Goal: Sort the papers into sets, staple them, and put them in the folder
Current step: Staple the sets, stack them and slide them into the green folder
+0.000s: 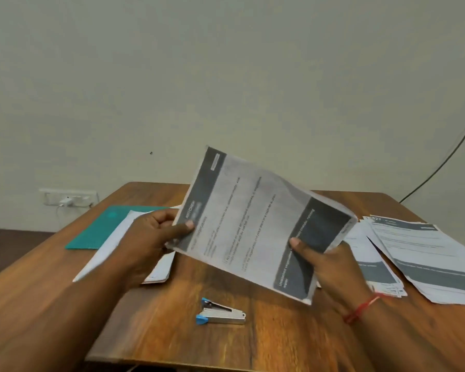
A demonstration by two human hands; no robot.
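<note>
wall [226,63]: pale, plain | table [159,318]: wood | socket panel [69,197] | cable [446,159]

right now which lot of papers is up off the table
The set pinched between left hand and right hand, tilted above the stapler. The pile on the right and the white sheets by the green folder lie flat on the table.

Held up over the middle of the table [167,304], a set of papers [253,224], gripped at its left edge by the left hand [151,237] and at its lower right corner by the right hand [330,267]. Below it, near the front of the table, a stapler [220,312]. At the far left, a folder [97,232], partly under a pile of sheets [159,269] behind the left hand. On the right, loose papers [427,253], overlapping one another. Behind the table's left corner, a wall socket [67,197].
</note>
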